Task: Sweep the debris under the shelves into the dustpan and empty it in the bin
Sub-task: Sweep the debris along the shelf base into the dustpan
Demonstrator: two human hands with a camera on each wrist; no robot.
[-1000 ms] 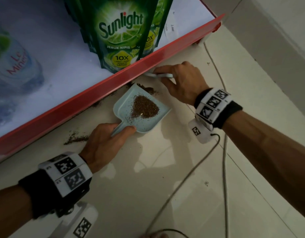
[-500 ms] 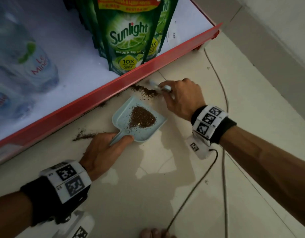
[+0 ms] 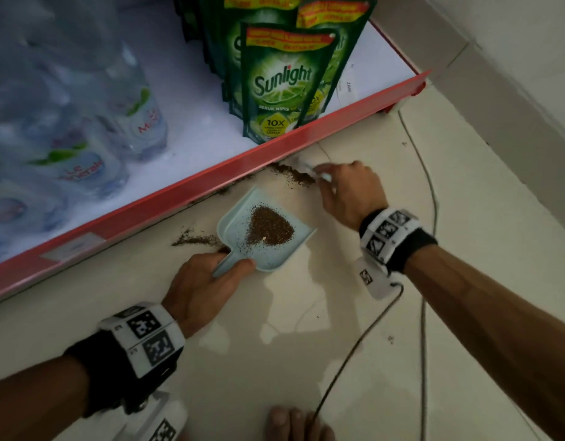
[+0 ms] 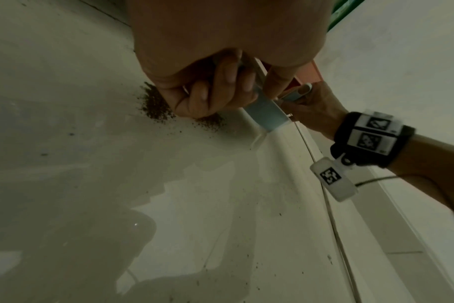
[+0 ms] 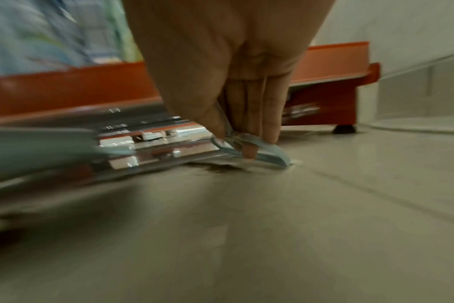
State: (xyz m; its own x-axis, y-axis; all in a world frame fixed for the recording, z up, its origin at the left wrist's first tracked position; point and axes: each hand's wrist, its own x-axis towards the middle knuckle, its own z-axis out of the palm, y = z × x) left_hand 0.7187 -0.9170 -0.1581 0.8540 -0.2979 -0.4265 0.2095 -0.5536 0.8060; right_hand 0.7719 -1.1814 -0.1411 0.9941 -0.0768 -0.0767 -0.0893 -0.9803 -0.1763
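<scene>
1. Left hand [image 3: 198, 286]: your fingers curl round the dustpan [image 3: 265, 232] handle; keep its lip flat.
2. Right hand [image 3: 351, 192]: you pinch the brush [image 5: 249, 147]; draw the debris [image 3: 292, 175] just beyond your fingertips panward.

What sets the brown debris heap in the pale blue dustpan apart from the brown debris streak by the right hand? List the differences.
1. The brown debris heap lies inside the pale blue plastic dustpan; the brown debris streak lies on the cream tiled floor.
2. The heap is a compact, heart-like mound; the streak is a thin, scattered line along the red shelf edge.
Both are the same fine brown grit.
</scene>
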